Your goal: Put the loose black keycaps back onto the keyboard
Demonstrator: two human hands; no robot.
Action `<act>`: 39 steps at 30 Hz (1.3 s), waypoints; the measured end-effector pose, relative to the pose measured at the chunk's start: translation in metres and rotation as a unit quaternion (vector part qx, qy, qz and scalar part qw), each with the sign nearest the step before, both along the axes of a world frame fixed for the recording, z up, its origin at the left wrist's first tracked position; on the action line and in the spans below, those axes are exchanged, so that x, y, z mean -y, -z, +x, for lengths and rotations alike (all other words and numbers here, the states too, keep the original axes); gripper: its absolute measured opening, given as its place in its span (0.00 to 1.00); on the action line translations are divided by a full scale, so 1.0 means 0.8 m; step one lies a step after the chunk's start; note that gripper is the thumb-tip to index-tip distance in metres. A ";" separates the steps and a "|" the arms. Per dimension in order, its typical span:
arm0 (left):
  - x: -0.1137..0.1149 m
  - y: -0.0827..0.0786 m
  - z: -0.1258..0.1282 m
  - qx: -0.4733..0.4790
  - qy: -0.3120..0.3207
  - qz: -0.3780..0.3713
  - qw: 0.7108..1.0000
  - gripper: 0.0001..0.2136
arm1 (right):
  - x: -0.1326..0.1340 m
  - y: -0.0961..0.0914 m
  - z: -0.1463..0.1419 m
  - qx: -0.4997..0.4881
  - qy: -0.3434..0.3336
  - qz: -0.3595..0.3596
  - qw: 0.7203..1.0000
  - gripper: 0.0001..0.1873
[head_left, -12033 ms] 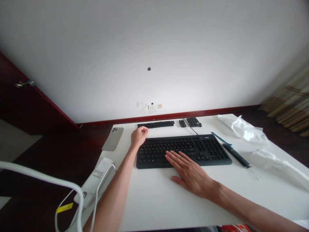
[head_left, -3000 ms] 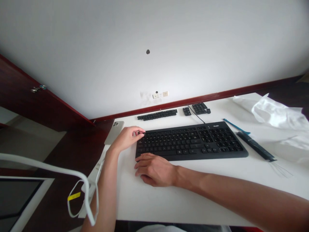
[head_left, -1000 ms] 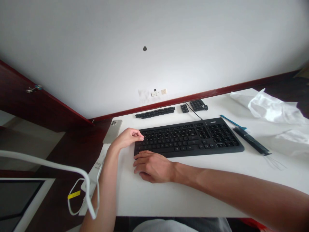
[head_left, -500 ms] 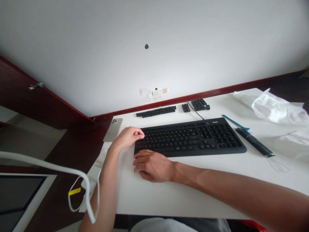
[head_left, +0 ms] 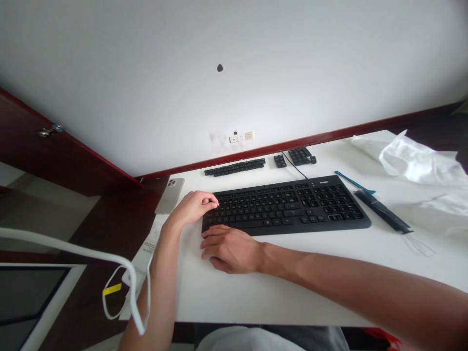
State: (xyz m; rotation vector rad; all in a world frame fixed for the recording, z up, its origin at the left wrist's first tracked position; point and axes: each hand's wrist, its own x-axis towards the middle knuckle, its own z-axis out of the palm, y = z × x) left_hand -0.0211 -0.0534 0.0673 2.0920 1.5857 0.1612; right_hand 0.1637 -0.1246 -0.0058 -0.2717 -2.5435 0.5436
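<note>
The right hand (head_left: 230,249) lies palm down on the white bench (head_left: 278,292), just in front of the black keyboard (head_left: 285,204), its fingertips at the keyboard's front left corner. Its grip is relaxed and open, with nothing in it. The left hand (head_left: 190,207) sits at the keyboard's left end, its grip curled and fingertips over the top left keys; whether they pinch anything small cannot be told.

Left of the keyboard lies a pale smartphone (head_left: 169,195), with a white paper slip (head_left: 148,253) nearer the bench's edge. A white cable (head_left: 73,248) with a yellow tag (head_left: 111,289) curves past on the near left.

Right of the keyboard are a slim black tool (head_left: 382,210) with thin wires at its end, a blue strip (head_left: 354,182) and crumpled white plastic (head_left: 417,163). Behind the keyboard lie rows of black keycaps (head_left: 234,166), two small key blocks (head_left: 280,161) (head_left: 302,156) and a thin black cord (head_left: 294,165).
</note>
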 end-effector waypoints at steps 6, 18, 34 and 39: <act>0.005 -0.006 0.002 -0.008 -0.001 0.001 1.000 0.13 | 0.000 -0.001 0.000 -0.006 0.000 -0.002 1.000 0.11; 0.007 -0.013 0.001 -0.005 0.017 -0.005 1.000 0.11 | 0.000 -0.002 0.001 -0.002 0.001 -0.005 1.000 0.11; 0.006 -0.013 0.003 -0.010 0.054 0.037 0.998 0.09 | 0.000 0.000 -0.001 -0.003 0.002 -0.011 1.000 0.11; 0.007 -0.013 -0.001 -0.002 0.053 0.042 0.998 0.11 | 0.001 0.002 0.000 -0.009 0.001 -0.002 1.000 0.11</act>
